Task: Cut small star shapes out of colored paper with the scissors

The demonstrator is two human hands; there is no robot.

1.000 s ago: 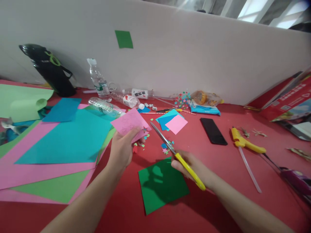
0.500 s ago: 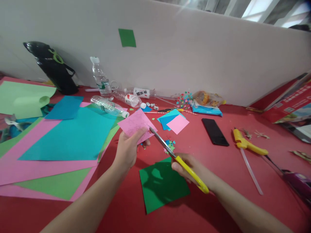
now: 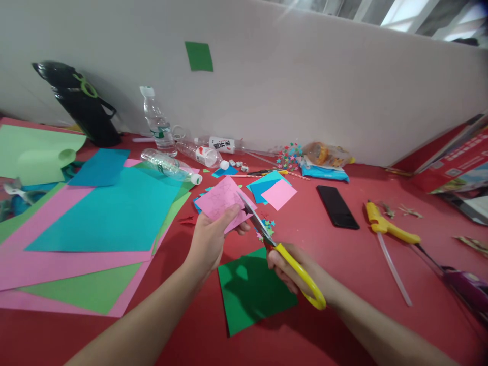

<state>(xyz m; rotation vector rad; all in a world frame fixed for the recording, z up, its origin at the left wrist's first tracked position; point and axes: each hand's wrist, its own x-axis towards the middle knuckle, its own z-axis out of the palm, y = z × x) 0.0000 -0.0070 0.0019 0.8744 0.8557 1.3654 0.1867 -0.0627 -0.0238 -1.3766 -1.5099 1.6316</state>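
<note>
Pinching square pink paper [image 3: 214, 199] under thumb, left hand [image 3: 209, 235] leaves upper-right edge free, seemingly for yellow-handled metal scissors [image 3: 284, 252], gripped by handles in curled right hand [image 3: 302, 254].

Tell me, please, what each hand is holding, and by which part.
The left hand holds the pink paper by its near side, thumb on top; the right hand holds the scissors by their yellow handle end.

Scissors [image 3: 281, 250]: metal blades [image 3: 260, 222], smooth plastic handles [image 3: 296, 264]. Pink sheet [image 3: 215, 201]: matt, paper-like. Phone [image 3: 337, 207]: glossy.
</note>
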